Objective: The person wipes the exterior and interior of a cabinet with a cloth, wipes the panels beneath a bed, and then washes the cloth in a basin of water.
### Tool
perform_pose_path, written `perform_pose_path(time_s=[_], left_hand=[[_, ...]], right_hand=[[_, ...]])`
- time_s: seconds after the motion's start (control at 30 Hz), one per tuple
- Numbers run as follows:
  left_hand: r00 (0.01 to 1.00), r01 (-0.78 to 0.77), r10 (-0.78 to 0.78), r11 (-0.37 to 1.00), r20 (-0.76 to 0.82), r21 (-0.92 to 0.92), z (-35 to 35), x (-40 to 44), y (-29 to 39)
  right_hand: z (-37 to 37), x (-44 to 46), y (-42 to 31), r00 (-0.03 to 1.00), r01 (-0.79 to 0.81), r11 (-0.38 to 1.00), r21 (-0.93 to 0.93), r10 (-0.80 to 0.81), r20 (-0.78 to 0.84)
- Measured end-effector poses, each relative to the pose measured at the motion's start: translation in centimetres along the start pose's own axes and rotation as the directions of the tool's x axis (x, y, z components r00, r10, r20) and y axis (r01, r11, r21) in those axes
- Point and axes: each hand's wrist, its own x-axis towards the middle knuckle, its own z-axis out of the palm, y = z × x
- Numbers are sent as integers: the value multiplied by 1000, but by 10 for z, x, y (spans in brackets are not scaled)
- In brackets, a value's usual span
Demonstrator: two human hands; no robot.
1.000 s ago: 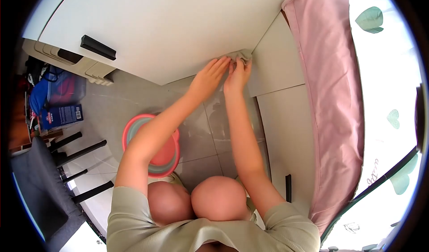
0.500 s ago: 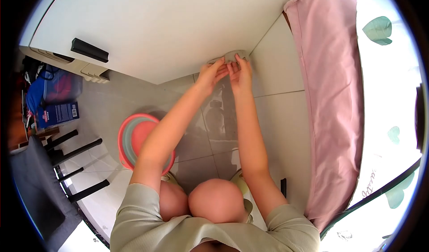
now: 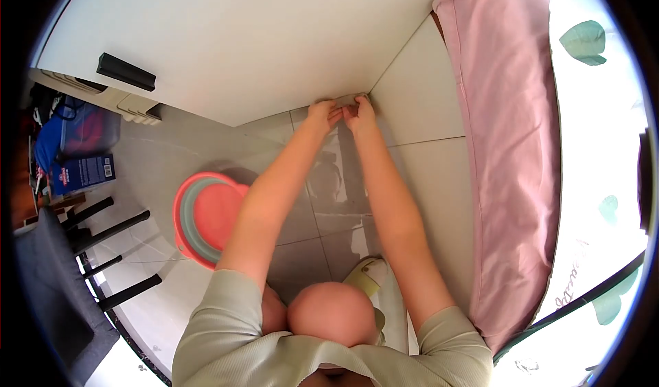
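Note:
Both my arms stretch forward to the low corner where the white cabinet front meets the side panel. A greyish cloth is bunched there, mostly hidden by my fingers. My left hand is closed on the cloth's left part, close to the cabinet's bottom edge. On its right end, my right hand grips it near the corner. The two hands are almost touching. Beneath them the grey tiled floor shines with reflections.
A pink and grey basin stands on the floor beside my left arm. Farther left are a dark chair with black legs and a blue box. A black handle sticks out from the cabinet. Pink fabric hangs along the right.
Both hands have moved slightly down in the view with the cloth, which now shows less. The basin and cabinet have shifted a little left as my view moved.

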Motion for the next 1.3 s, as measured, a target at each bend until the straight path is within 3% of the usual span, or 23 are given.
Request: perform_pose_path(time_s=[0.13, 0.33, 0.43, 0.53, 0.63, 0.73, 0.83, 0.93, 1.03, 1.13, 1.3], left_hand=[[997, -32, 35, 999, 62, -44, 3, -46, 26], [934, -303, 322, 943, 155, -134, -7, -131, 58], [934, -310, 307, 951, 184, -11, -16, -132, 65], [962, -271, 271, 962, 19, 15, -39, -83, 43], [966, -259, 259, 965, 20, 43, -53, -60, 35], [959, -280, 283, 956, -31, 84, -61, -45, 26], [967, -210, 215, 976, -135, 56, -54, -52, 30], [947, -320, 318, 945, -35, -63, -53, -95, 50], [865, -500, 499, 866, -56, -1, -58, -144, 72], [795, -605, 604, 796, -50, 4, -58, -176, 91], [829, -556, 556, 831, -64, 15, -85, -137, 75]], right_hand=[[19, -51, 1, 967, 211, 976, -54, -201, 158], [57, -150, 5, 892, 320, 943, -88, -269, 365], [57, -139, 16, 915, 314, 947, -66, -283, 286], [43, -103, 34, 975, 181, 974, -137, -159, 157], [29, -70, 44, 986, 101, 978, -180, -74, 148], [11, -33, 55, 988, -68, 992, -109, 82, 131], [22, -39, 59, 992, -27, 987, -157, 45, 114], [44, -93, 51, 978, 37, 988, -153, -5, 207], [78, -154, 51, 977, 44, 983, -176, -5, 213], [94, -187, 64, 942, 155, 983, -95, -118, 315], [78, -154, 87, 959, 178, 963, -200, -124, 256]])
